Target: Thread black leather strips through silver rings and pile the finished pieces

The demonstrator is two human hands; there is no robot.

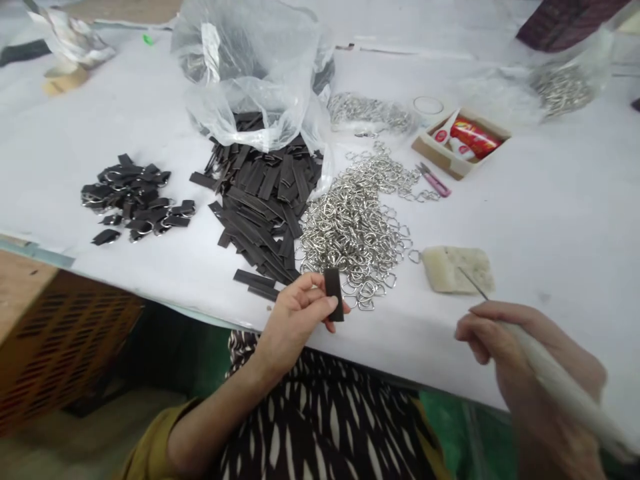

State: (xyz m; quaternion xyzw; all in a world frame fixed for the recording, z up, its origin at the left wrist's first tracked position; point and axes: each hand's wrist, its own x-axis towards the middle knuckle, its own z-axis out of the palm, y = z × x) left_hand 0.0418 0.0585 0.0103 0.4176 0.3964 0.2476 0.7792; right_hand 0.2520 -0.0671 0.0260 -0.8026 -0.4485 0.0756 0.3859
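My left hand (300, 317) pinches a short black strip (333, 293) between thumb and fingers, upright just above the table's near edge. My right hand (520, 347) is closed around a tool with a thick white handle (560, 380) and a thin metal tip. That tip is over a yellowish, sponge-like block (450, 270); whether it touches cannot be told. Beyond my left hand lies a heap of silver D-rings (355, 220). Beside it is a pile of flat black strips (265, 207). Farther left sits a group of black loops with metal rings (135, 197).
A clear plastic bag (260, 60) stands behind the strips. A small carton (460, 143) holds red-and-white tubes, with pink thread snips (434, 180) nearby. Tape (65, 79) lies back left, a bag of metal rings (565, 90) back right. An orange crate (65, 340) stands below left.
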